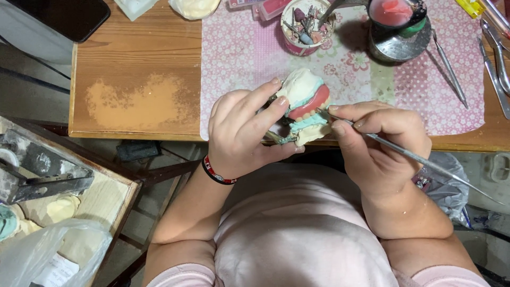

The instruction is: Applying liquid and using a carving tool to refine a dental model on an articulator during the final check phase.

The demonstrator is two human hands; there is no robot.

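My left hand (241,133) grips a dental model (304,103): white plaster casts with pink wax gums and teeth, mounted on a small metal articulator. I hold it over the front edge of the wooden table (133,64). My right hand (380,143) pinches a thin metal carving tool (425,162) like a pen. Its tip touches the teeth row between the pink wax and the pale blue layer. A red and black bracelet (218,172) circles my left wrist.
A pink patterned mat (239,48) covers the table's middle. On it stand a cup of burs (304,24), a metal bowl with pink wax (396,21) and several metal instruments (496,58) at right. A dark phone (64,16) lies far left. A wooden box (64,196) sits lower left.
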